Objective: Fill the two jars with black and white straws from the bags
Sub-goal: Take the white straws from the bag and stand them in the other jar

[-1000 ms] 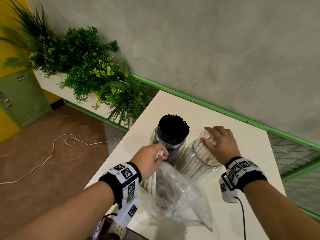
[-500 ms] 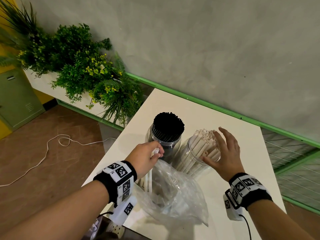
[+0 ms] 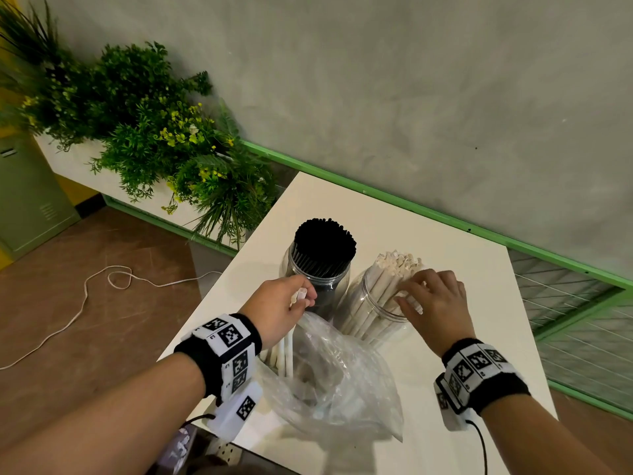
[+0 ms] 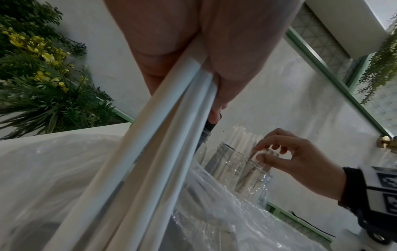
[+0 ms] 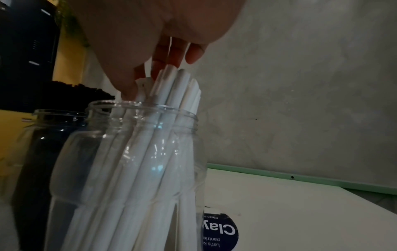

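Observation:
Two clear jars stand side by side on the white table (image 3: 462, 255). The left jar (image 3: 320, 269) is packed with black straws (image 3: 323, 240). The right jar (image 3: 373, 313) (image 5: 133, 169) holds white straws (image 3: 394, 265) (image 5: 178, 95) that lean away. My right hand (image 3: 411, 293) (image 5: 150, 76) (image 4: 264, 152) sits on its mouth, thumb and curled fingers round the straw tops. My left hand (image 3: 305, 296) (image 4: 206, 56) grips a few white straws (image 3: 286, 351) (image 4: 163, 135) that hang down beside the crumpled clear plastic bag (image 3: 335, 375) (image 4: 236, 220).
The table's left edge drops to a brown floor with a loose white cable (image 3: 102, 279). Green plants (image 3: 154, 132) fill a planter at the left. A grey wall with a green rail (image 3: 445, 214) runs behind. A round dark label (image 5: 219, 232) lies behind the jar.
My right hand lifted off the white straws with fingers spread, then came back down and closed on their tops. My left hand has kept its hold on the white straws.

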`<state>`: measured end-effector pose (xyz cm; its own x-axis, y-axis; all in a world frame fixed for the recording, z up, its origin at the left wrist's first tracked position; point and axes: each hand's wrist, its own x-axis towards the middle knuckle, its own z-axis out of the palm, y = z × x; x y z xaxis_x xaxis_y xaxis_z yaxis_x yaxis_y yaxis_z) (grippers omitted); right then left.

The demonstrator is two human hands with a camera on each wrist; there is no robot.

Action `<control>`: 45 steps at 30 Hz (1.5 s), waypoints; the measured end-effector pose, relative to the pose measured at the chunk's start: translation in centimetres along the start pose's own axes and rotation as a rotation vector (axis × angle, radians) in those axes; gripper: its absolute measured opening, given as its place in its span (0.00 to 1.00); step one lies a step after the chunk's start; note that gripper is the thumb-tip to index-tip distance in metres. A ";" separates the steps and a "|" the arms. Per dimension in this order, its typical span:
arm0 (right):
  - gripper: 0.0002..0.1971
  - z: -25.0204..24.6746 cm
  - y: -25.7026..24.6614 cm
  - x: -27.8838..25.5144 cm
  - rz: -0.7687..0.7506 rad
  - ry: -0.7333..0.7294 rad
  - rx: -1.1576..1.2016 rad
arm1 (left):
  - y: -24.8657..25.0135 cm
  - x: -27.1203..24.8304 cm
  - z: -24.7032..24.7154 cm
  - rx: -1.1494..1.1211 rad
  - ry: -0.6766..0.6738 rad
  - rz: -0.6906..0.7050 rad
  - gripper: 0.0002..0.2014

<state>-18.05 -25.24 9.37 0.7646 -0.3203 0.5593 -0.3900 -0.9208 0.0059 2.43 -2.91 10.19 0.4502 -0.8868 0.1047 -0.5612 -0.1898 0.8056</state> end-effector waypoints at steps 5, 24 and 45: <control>0.09 0.1 1.0 0.6 0.118 0.083 0.158 | -0.1 0.0 0.0 0.016 0.005 0.006 0.08; 0.12 0.6 1.7 3.4 0.542 -0.041 0.478 | 0.4 -0.2 -0.1 0.051 0.001 -0.027 0.06; 0.49 0.9 0.9 0.3 0.251 -0.177 0.235 | 0.4 0.1 0.0 0.029 -0.014 -0.021 0.09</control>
<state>-17.71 -26.31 8.82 0.7449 -0.5569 0.3674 -0.4637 -0.8281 -0.3150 2.22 -3.11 10.55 0.4525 -0.8882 0.0798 -0.5720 -0.2204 0.7901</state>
